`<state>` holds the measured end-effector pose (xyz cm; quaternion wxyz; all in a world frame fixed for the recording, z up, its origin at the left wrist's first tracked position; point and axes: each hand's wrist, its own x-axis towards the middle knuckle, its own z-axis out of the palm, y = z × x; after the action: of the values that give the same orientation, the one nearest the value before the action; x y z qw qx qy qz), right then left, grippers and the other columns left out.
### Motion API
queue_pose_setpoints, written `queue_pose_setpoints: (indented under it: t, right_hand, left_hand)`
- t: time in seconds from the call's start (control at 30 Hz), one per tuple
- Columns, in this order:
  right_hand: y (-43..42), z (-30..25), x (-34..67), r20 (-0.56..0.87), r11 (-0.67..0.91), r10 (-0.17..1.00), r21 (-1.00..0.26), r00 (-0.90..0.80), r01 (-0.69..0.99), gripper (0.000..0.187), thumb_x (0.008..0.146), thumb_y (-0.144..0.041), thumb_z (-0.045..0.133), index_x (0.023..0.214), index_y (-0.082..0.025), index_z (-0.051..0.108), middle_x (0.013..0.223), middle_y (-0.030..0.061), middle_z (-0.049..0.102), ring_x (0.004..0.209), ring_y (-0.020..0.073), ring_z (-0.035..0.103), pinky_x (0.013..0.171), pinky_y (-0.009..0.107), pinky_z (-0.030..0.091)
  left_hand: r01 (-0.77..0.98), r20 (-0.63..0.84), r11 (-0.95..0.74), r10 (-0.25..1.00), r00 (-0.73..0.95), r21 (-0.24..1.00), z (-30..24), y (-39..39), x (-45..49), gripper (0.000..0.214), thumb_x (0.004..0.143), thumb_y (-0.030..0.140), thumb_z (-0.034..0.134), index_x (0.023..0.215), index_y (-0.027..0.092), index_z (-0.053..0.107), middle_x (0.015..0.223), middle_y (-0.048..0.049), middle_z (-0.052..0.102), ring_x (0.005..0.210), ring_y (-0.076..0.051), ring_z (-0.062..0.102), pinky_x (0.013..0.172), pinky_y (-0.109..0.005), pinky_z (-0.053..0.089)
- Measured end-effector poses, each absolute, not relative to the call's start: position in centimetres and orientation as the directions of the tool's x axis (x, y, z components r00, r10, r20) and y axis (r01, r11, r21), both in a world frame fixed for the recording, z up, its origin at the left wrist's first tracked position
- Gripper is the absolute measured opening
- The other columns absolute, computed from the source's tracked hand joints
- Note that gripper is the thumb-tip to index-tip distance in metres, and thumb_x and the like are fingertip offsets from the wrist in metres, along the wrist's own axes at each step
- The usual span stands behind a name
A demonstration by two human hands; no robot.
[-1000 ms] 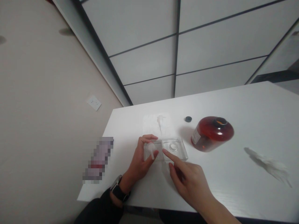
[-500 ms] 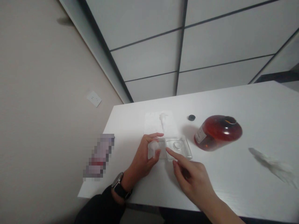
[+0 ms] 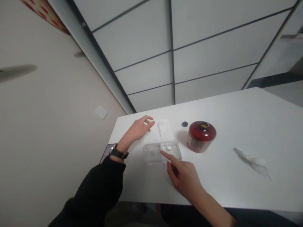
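Clear two-compartment tray (image 3: 151, 155) sits on a white table (image 3: 224, 189) just ahead of a person's right hand (image 3: 183, 178), its extended index fingertip (image 3: 162, 151) at the tray's divider; whether it touches or hangs just above cannot be told. The hand's other fingers curl loosely, gripping nothing. The left hand (image 3: 138, 129) lies open and empty beyond and left of the tray, its fingertips (image 3: 152, 122) at the edge of a white paper sheet (image 3: 151, 138), with a wisp of white material (image 3: 160, 128) lying on the paper just right of them. A small round ring (image 3: 169, 148) lies in the compartment nearest the right fingertip. A black wristwatch (image 3: 118, 153) circles the left wrist below a black sleeve (image 3: 94, 186). Right of the tray and beyond the right hand stand a dark red glass bottle (image 3: 201, 137) with its mouth open and, nearby, a black cap (image 3: 185, 124). A blurred white shape (image 3: 252, 164) lies farther right, too indistinct to identify.
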<state>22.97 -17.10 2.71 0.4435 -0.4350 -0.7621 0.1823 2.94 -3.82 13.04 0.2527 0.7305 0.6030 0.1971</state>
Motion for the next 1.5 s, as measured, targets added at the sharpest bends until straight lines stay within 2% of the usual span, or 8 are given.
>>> queue_pose_setpoints:
  t: [0.1, 0.23, 0.3, 0.43, 0.67, 0.83, 1.1, 1.5]
  right_hand:
    - [-17.0, 2.8, 23.1, 0.49, 0.549, 0.832, -0.656, -0.261, 0.518, 0.046, 0.099, -0.016, 0.042, 0.135, -0.016, 0.07, 0.049, -0.0032, 0.065, 0.038, 0.0135, 0.056, 0.047, 0.025, 0.03]
    - [-16.9, 2.8, 23.2, 0.452, 0.536, 0.843, -0.654, -0.293, 0.533, 0.05, 0.095, -0.013, 0.045, 0.139, -0.019, 0.068, 0.055, -0.0015, 0.071, 0.043, 0.0158, 0.062, 0.05, 0.027, 0.03]
    - [-16.9, 2.8, 23.2, 0.446, 0.531, 0.846, -0.655, -0.293, 0.537, 0.052, 0.094, -0.012, 0.046, 0.14, -0.02, 0.067, 0.058, -0.0011, 0.073, 0.045, 0.0166, 0.064, 0.051, 0.027, 0.03]
    - [-17.0, 2.7, 23.2, 0.455, 0.536, 0.843, -0.661, -0.289, 0.525, 0.051, 0.095, -0.012, 0.045, 0.141, -0.017, 0.066, 0.06, 0.0006, 0.074, 0.046, 0.0179, 0.066, 0.052, 0.029, 0.03]
    - [-16.9, 2.5, 23.2, 0.467, 0.551, 0.833, -0.665, -0.296, 0.504, 0.05, 0.097, -0.014, 0.044, 0.141, -0.017, 0.066, 0.057, -0.0009, 0.071, 0.045, 0.0179, 0.064, 0.051, 0.028, 0.03]
    - [-17.0, 2.5, 23.2, 0.476, 0.551, 0.831, -0.641, -0.287, 0.533, 0.05, 0.095, -0.014, 0.045, 0.14, -0.018, 0.067, 0.053, -0.002, 0.069, 0.044, 0.0168, 0.063, 0.051, 0.027, 0.03]
    - [-17.0, 2.4, 23.0, 0.465, 0.52, 0.847, -0.627, -0.257, 0.579, 0.042, 0.093, -0.014, 0.048, 0.124, -0.02, 0.075, 0.056, 0.0008, 0.072, 0.044, 0.0165, 0.063, 0.051, 0.029, 0.026]
    - [-16.9, 2.6, 23.1, 0.478, 0.532, 0.842, -0.661, -0.249, 0.53, 0.043, 0.092, -0.011, 0.046, 0.122, -0.017, 0.076, 0.055, 0.0003, 0.071, 0.041, 0.0151, 0.06, 0.052, 0.03, 0.025]
  left_hand:
    - [0.854, -0.119, -0.134, 0.968, 0.222, 0.502, 12.2, 0.1, 5.6, 0.028, 0.101, 0.042, 0.065, 0.106, 0.015, 0.071, 0.081, -0.0022, 0.073, 0.075, -0.02, 0.072, 0.081, -0.036, 0.059]
    - [0.902, -0.178, -0.151, 0.955, 0.239, 0.405, 10.2, 2.0, 7.6, 0.032, 0.102, 0.04, 0.069, 0.12, 0.014, 0.068, 0.117, -0.0072, 0.071, 0.1, -0.023, 0.071, 0.087, -0.041, 0.062]
    - [0.902, -0.168, -0.159, 0.955, 0.243, 0.401, 10.4, 2.2, 7.9, 0.029, 0.101, 0.038, 0.07, 0.118, 0.014, 0.068, 0.116, -0.0069, 0.071, 0.099, -0.023, 0.071, 0.086, -0.041, 0.062]
    - [0.855, -0.052, -0.17, 0.973, 0.223, 0.49, 13.7, 0.7, 7.9, 0.021, 0.094, 0.031, 0.076, 0.103, 0.013, 0.068, 0.081, -0.0027, 0.072, 0.079, -0.019, 0.071, 0.079, -0.034, 0.059]
    - [0.591, 0.168, -0.298, 0.949, 0.266, 0.749, 18.4, -8.7, 8.0, 0.034, 0.084, 0.039, 0.079, 0.108, 0.022, 0.061, 0.088, 0.0011, 0.072, 0.084, -0.017, 0.072, 0.079, -0.03, 0.061]
    - [0.652, 0.227, -0.388, 0.92, 0.32, 0.652, 16.4, -11.1, 7.9, 0.029, 0.084, 0.03, 0.082, 0.104, 0.024, 0.062, 0.094, 0.0003, 0.074, 0.092, -0.02, 0.073, 0.087, -0.035, 0.061]
    - [0.753, 0.087, -0.444, 0.882, 0.464, 0.486, 13.2, -11.3, 8.0, 0.019, 0.087, 0.021, 0.075, 0.101, 0.024, 0.062, 0.096, -0.002, 0.074, 0.089, -0.025, 0.072, 0.079, -0.036, 0.056]
    - [0.626, 0.067, -0.637, 0.723, 0.687, 0.449, 14.4, -11.1, 7.6, 0.056, 0.093, 0.008, 0.05, 0.146, 0.026, 0.053, 0.142, -0.0099, 0.067, 0.128, -0.029, 0.064, 0.11, -0.052, 0.054]
